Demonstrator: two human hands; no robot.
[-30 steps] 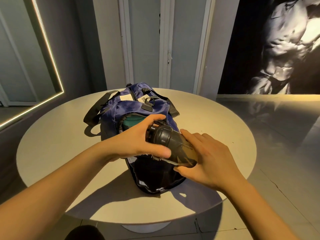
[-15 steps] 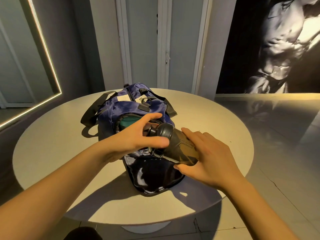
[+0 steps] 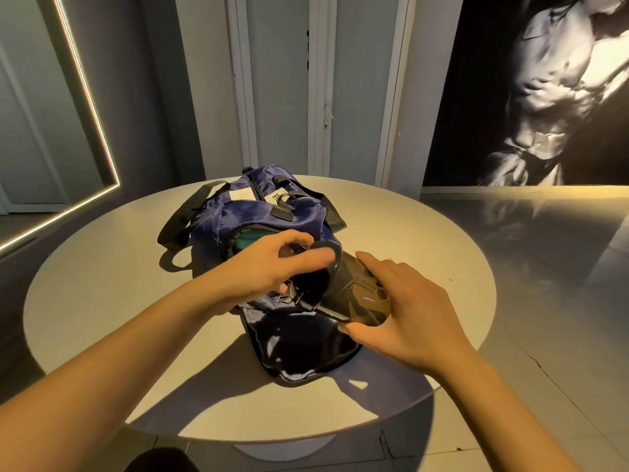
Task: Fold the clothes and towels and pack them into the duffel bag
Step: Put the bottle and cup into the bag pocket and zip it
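Blue duffel bag (image 3: 262,216) at frame centre on round bench (image 3: 102,284), end flap open, teal cloth (image 3: 250,240) visible inside. Both hands grip a dark bottle (image 3: 354,294) tilted over the opening: left hand (image 3: 269,267) curled around its cap end, right hand (image 3: 405,315) wrapped on the body.

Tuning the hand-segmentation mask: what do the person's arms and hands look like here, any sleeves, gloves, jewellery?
Both forearms are bare up to the frame edge, with no sleeves in view. The left hand and right hand wear no gloves, and no watch, rings or bands show. Warm side light falls across them.
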